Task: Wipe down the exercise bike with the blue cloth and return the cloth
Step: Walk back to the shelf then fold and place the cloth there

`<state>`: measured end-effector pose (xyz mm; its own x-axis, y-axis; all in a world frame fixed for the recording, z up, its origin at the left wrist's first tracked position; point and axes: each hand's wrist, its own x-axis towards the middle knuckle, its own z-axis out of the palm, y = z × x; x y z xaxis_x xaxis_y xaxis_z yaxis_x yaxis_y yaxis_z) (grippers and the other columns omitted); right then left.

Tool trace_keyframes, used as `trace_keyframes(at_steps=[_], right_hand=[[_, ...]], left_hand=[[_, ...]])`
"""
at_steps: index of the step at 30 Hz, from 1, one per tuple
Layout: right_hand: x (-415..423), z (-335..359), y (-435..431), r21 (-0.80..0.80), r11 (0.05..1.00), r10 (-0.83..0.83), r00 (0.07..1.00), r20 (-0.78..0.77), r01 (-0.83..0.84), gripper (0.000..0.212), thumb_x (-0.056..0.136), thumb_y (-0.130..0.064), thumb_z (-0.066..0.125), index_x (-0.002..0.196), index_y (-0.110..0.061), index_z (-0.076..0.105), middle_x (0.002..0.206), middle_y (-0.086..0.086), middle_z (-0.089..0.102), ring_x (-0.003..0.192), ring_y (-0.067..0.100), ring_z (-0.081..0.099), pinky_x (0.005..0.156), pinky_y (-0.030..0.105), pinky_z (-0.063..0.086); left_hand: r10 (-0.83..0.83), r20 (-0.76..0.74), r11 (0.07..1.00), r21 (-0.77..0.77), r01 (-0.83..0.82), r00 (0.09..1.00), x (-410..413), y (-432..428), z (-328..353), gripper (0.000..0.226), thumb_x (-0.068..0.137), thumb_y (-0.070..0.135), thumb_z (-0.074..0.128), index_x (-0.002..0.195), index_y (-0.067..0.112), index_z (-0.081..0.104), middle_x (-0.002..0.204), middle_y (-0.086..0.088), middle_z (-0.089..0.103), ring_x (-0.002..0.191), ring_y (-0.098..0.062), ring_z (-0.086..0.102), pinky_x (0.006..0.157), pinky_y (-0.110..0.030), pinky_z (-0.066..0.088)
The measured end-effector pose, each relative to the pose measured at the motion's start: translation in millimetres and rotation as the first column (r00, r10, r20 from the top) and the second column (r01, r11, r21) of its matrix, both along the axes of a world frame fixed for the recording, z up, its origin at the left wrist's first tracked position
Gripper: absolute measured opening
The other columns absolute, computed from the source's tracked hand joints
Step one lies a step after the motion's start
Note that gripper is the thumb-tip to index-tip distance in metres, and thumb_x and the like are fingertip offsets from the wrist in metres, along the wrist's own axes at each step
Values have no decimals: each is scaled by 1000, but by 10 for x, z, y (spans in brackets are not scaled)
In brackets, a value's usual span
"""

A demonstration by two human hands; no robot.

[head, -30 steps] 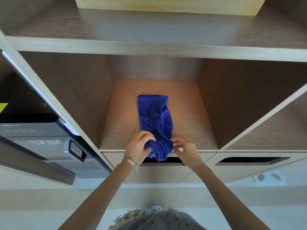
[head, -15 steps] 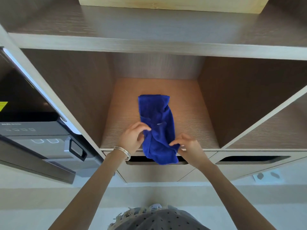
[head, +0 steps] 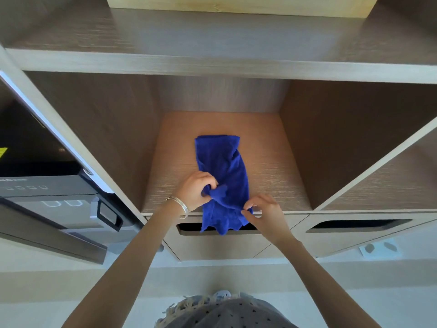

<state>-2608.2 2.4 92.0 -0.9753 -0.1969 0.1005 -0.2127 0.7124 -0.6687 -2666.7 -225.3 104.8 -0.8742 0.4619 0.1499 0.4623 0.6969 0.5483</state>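
Note:
The blue cloth (head: 222, 169) lies lengthwise on the floor of an open wooden shelf compartment (head: 279, 162), its near end hanging over the front edge. My left hand (head: 195, 189), with a bangle at the wrist, grips a bunched fold on the cloth's left side. My right hand (head: 262, 210) pinches the cloth's near right edge at the shelf lip. The exercise bike is not in view.
A dark appliance with a handle (head: 107, 214) fills the compartment to the left. Drawer fronts with slot pulls (head: 359, 226) run below the shelf. Another compartment (head: 402, 181) opens to the right, and a light wooden box (head: 236, 4) sits on the upper shelf.
The cloth's near end has spread wider over the shelf edge. My left hand has bunched a fold of it, and my right hand has shifted right to the cloth's edge.

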Motion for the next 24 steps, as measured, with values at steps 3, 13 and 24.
trace_keyframes(at_steps=[3,13,24], right_hand=[[41,25,105,-26,985,170,984,61,-169,10,77,-10,70,77,-20,67,80,-10,63,83,7,55,76,28,49],[93,-63,52,137,989,-70,988,141,51,17,77,-17,68,92,-25,64,95,-10,64,89,11,61,73,32,51],[162,-97,-22,15,991,-132,987,-88,134,10,76,-5,67,81,-9,59,84,-2,62,74,19,60,60,32,49]], left_hand=[[6,-39,997,-76,-9,999,132,-167,-33,15,63,-7,64,67,7,62,93,-4,70,87,-29,59,80,-42,47],[156,-57,987,-15,-157,986,621,-128,-130,25,57,24,84,71,15,66,122,-2,58,112,-30,47,95,-36,40],[465,480,663,368,-652,744,1041,192,-46,15,77,13,72,67,10,62,78,0,64,69,4,57,64,-3,39]])
